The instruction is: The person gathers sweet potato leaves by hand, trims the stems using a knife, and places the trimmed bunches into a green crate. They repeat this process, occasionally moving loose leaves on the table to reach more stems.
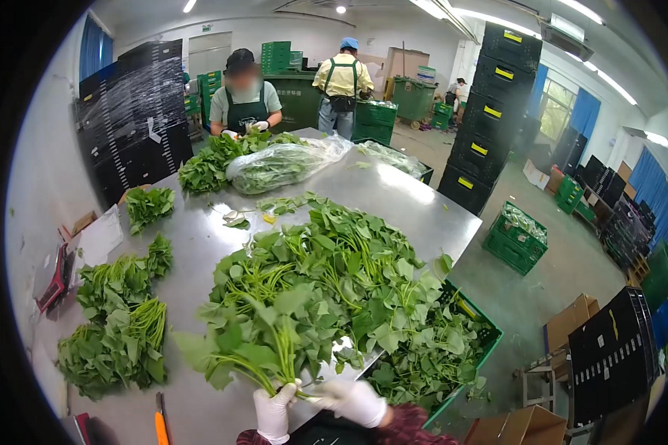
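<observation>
My left hand point(273, 415), in a white glove, is closed around the lower stems of a bunch of leafy greens point(278, 348), whose leaves fan out away from me. At the cut ends of those stems is my gloved right hand point(355, 403), its fingers smeared by motion. A large loose heap of the same greens point(334, 259) covers the middle of the metal table point(200, 289). Sorted bunches point(119, 337) lie on the left side, with a smaller bunch point(149, 208) farther back. An orange-handled tool point(161, 426) rests near the front edge.
A green crate point(490, 343) full of greens stands at my right, against the table. Across the table a person point(245, 104) handles more greens beside a clear plastic bag point(293, 163) of leaves. Black crates point(490, 111) are stacked beyond the right corner. Another person point(341, 85) stands behind.
</observation>
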`<control>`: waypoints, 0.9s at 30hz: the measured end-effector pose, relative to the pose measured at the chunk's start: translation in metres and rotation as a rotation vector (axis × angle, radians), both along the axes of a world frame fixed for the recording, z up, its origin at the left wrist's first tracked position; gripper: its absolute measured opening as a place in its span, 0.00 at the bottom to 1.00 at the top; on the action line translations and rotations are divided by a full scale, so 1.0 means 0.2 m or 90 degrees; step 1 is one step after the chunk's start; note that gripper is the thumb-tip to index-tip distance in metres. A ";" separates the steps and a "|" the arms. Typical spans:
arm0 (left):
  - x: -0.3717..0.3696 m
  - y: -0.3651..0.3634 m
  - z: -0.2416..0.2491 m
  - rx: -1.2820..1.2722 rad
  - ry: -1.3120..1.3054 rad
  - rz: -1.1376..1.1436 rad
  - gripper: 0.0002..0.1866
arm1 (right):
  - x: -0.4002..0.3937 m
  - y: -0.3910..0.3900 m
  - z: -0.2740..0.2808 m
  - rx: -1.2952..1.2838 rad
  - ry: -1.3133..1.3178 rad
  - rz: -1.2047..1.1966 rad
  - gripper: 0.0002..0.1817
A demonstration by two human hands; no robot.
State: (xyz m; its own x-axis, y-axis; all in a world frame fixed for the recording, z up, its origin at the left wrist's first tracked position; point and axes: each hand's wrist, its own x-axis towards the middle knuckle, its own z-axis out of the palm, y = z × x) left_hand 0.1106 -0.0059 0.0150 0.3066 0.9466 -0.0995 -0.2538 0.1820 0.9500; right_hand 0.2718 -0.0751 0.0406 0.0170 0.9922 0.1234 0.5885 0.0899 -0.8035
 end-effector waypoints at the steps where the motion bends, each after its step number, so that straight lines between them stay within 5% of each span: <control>1: -0.01 0.00 -0.01 -0.002 0.023 -0.013 0.15 | -0.07 0.03 -0.09 0.145 -0.065 0.011 0.09; 2: -0.02 0.00 -0.01 -0.001 0.026 -0.005 0.15 | -0.12 0.04 -0.15 0.084 -0.172 0.011 0.09; 11: 0.04 -0.01 0.08 -0.064 -0.145 0.026 0.09 | -0.22 0.02 -0.13 0.287 -0.033 -0.134 0.13; 13: 0.04 -0.01 0.08 -0.068 -0.155 0.014 0.10 | -0.23 -0.01 -0.07 -0.054 0.180 -0.136 0.14; 20: 0.04 -0.04 0.05 -0.031 -0.159 -0.050 0.10 | -0.13 0.03 0.01 -0.238 0.529 -0.041 0.14; 24: 0.04 -0.04 0.06 -0.074 -0.208 -0.061 0.11 | -0.11 0.01 -0.01 -0.205 0.617 -0.018 0.12; 27: 0.07 -0.06 0.06 -0.002 -0.173 -0.031 0.12 | -0.12 -0.02 0.07 -0.062 0.480 -0.124 0.09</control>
State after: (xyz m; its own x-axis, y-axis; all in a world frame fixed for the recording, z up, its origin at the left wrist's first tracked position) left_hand 0.1237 -0.0175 0.0280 0.3681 0.9297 -0.0107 -0.4895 0.2036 0.8479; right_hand 0.2473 -0.0786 0.0551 0.2365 0.9685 -0.0783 -0.1217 -0.0504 -0.9913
